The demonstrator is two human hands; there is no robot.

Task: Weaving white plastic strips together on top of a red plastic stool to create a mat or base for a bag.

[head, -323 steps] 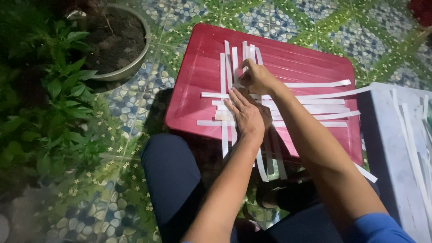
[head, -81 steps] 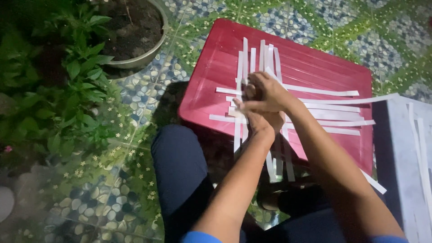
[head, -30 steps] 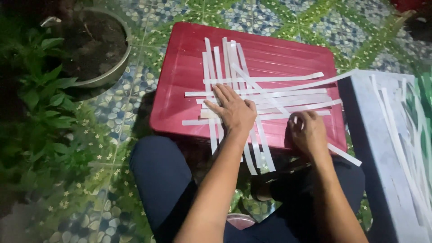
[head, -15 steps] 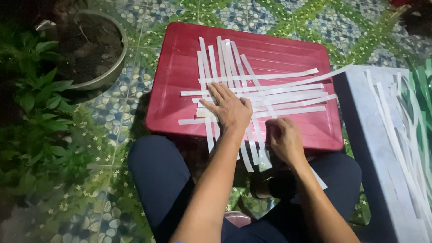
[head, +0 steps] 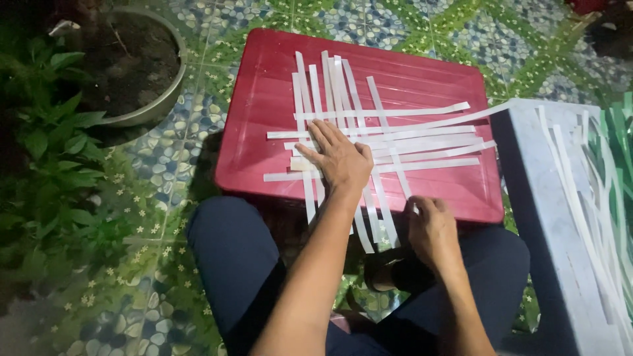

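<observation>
- Left hand (head: 339, 158) flat, fingers spread wide, pressing white paper strips (head: 395, 135) woven on red plastic lid (head: 264, 105).
- Right hand (head: 432, 227) at 5 o'clock, pinching one strip end (head: 414, 206) at lid edge.
- Grey bench (head: 541, 198) w/ loose strips at 3 o'clock.

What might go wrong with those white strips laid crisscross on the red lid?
The left hand presses flat on the woven white strips; if it lifts, the loose lattice may slide apart on the smooth red lid. The right hand is at a strip end overhanging the near edge; a hard tug could tear it or drag its neighbours.
</observation>
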